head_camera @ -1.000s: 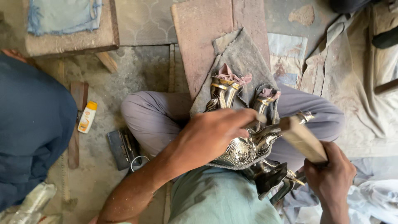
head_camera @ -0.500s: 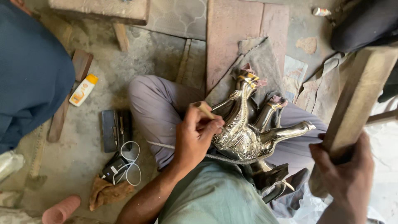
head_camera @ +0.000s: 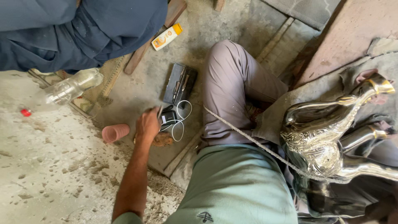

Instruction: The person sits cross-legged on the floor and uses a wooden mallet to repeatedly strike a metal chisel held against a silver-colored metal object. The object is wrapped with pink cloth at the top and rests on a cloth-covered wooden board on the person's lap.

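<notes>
Our left hand (head_camera: 148,124) out over floor (head_camera: 49,166), fingers pinching thin tool (head_camera: 160,111), black case (head_camera: 179,84) just beyond; silver horse (head_camera: 327,137) far right on lap; right hand unseen.

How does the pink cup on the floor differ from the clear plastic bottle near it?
The pink cup is opaque, short and stubby; the clear plastic bottle is see-through and longer. The cup lies just beside the left hand; the bottle lies farther off, by the dark blue clothing of another person. Both lie on their sides on the dusty floor.
</notes>
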